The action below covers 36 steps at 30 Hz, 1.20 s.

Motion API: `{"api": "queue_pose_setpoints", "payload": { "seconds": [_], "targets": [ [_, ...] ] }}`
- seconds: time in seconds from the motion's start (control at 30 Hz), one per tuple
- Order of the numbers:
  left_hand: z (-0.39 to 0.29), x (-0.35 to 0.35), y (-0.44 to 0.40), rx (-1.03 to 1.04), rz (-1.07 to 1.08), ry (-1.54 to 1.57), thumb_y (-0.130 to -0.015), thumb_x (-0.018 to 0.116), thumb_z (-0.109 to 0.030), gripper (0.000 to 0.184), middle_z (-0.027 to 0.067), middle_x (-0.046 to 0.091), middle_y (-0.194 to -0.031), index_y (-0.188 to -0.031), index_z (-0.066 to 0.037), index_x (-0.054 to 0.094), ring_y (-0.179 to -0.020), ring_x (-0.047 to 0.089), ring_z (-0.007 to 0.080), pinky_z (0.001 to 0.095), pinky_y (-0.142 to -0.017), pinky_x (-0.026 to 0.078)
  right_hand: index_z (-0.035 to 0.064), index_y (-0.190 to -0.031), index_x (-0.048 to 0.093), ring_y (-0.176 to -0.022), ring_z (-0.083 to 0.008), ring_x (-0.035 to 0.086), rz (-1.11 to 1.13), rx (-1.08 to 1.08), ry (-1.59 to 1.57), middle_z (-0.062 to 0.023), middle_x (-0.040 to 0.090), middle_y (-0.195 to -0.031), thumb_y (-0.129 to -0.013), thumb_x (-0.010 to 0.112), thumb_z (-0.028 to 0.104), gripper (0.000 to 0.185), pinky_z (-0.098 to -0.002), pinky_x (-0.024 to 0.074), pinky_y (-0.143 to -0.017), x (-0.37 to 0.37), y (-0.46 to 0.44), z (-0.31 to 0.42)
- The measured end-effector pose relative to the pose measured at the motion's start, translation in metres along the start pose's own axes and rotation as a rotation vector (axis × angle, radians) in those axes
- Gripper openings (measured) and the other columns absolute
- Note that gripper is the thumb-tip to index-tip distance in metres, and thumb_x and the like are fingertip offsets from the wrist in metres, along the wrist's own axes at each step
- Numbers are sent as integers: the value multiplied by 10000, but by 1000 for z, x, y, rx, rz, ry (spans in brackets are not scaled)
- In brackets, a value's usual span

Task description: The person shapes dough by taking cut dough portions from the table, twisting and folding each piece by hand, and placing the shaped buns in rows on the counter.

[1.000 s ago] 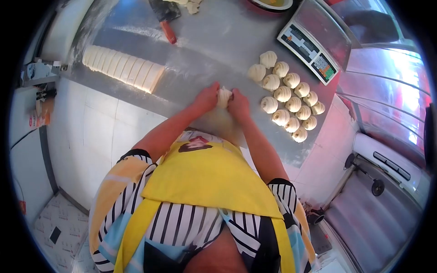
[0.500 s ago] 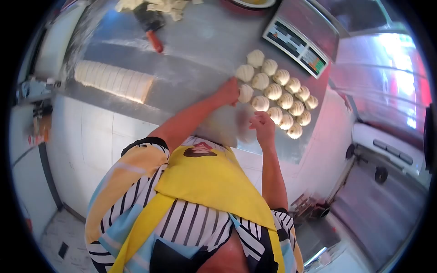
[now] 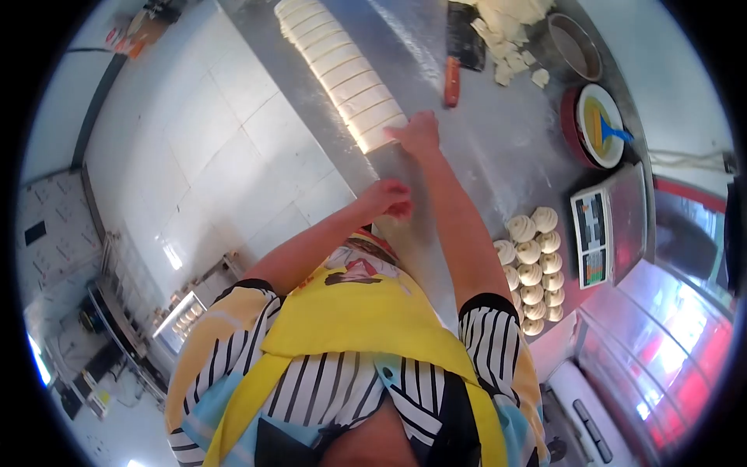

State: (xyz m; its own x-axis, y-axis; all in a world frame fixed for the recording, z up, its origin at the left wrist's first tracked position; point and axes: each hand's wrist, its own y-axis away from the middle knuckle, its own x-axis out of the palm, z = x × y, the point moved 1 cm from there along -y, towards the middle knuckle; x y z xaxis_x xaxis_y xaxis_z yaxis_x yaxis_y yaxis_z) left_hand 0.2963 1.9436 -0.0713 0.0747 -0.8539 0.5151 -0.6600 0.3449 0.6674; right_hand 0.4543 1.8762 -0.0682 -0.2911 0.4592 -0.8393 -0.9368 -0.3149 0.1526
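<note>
A long flattened dough strip [image 3: 342, 70], cut crosswise into slices, lies along the steel table. My right hand [image 3: 420, 134] is at its near end, with thumb and fingers closed on the edge of the end slice [image 3: 379, 138]. Close by, my left hand [image 3: 387, 198] hovers near the table's front edge, its fingers loosely bent and apart. I see nothing in it, though its palm is hidden. To the right of my right arm stand rows of swirled dough buns [image 3: 530, 274], partly covered by the arm and sleeve.
A scraper with a red handle [image 3: 452, 82] lies beyond the strip, near dough scraps [image 3: 506, 35]. Along the far side are a round tin [image 3: 554, 31], a white-rimmed bowl [image 3: 586, 97] holding yellow liquid and a blue brush [image 3: 618, 134], and a digital scale [image 3: 591, 233].
The view has swung left. Both hands have moved from the buns to the near end of the sliced dough strip. My right hand has closed on the end slice; my left hand has left the buns.
</note>
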Motion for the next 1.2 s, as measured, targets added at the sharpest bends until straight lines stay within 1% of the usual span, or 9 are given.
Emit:
{"api": "queue_pose_setpoints", "payload": {
  "seconds": [0.13,0.27,0.43,0.57,0.7,0.8,0.93,1.0,1.2],
  "targets": [
    [-9,10,-17,248,192,421,-887,527,-86,339,126,561,-1128,-1214,-21,468,-1035,557,201,345,-878,459,-16,-919,536,-756,-257,599,189,309,-707,-140,568,-1024,-567,807,216,501,-353,504,-653,-33,28,26],
    [-39,26,-10,345,421,544,-868,541,-82,372,122,521,-1190,-1222,-2,459,-1102,514,208,356,-945,418,-16,-964,500,-749,-161,580,-87,385,-1366,-79,578,-956,-681,733,80,379,-295,497,-626,-61,106,2],
    [-45,74,-12,193,364,145,-841,584,-97,322,90,597,-1029,-1141,-3,516,-963,577,182,299,-835,456,2,-1177,472,-867,-152,581,80,349,-979,-88,541,-1134,-702,716,57,537,-275,493,-722,-94,178,-55],
    [-64,96,6,174,655,-227,-888,538,-293,380,91,606,-950,-1125,4,527,-867,593,186,304,-776,479,67,-1322,411,-958,-157,576,127,329,-908,-103,505,-1243,-694,719,65,699,-292,478,-813,-164,194,-72],
    [-71,108,17,-125,917,-210,-920,435,-446,482,96,596,-903,-1119,-15,521,-767,575,162,281,-661,478,80,-1272,475,-834,-125,574,310,220,-1331,-77,513,-1172,-687,726,59,637,-283,489,-728,-196,193,-60],
    [-75,121,26,-206,888,-321,-937,393,-476,504,112,599,-870,-1116,-21,517,-708,592,167,283,-612,488,64,-1167,565,-840,-141,569,542,224,-1037,-52,527,-1132,-715,712,67,475,-304,480,-737,-194,190,-75],
    [-72,134,44,-171,609,-311,-943,396,-453,460,116,590,-799,-1060,-24,515,-645,586,185,290,-599,479,54,-1067,613,-829,-175,576,348,-10,-846,-48,572,-999,-714,705,79,365,-312,466,-727,-194,199,-63],
    [-66,123,37,-196,664,-246,-944,406,-431,436,114,590,-801,-1055,-25,518,-660,592,185,289,-606,483,54,-1061,608,-804,-191,576,200,-246,-478,-54,577,-925,-700,711,87,377,-314,462,-709,-201,199,-53],
    [-76,97,52,-238,799,-531,-934,458,-383,382,115,587,-894,-1039,-24,535,-754,597,183,296,-671,489,29,-1025,599,-819,-199,594,443,-176,-470,-81,596,-858,-691,703,80,353,-320,467,-749,-186,187,-47]
  ]
}}
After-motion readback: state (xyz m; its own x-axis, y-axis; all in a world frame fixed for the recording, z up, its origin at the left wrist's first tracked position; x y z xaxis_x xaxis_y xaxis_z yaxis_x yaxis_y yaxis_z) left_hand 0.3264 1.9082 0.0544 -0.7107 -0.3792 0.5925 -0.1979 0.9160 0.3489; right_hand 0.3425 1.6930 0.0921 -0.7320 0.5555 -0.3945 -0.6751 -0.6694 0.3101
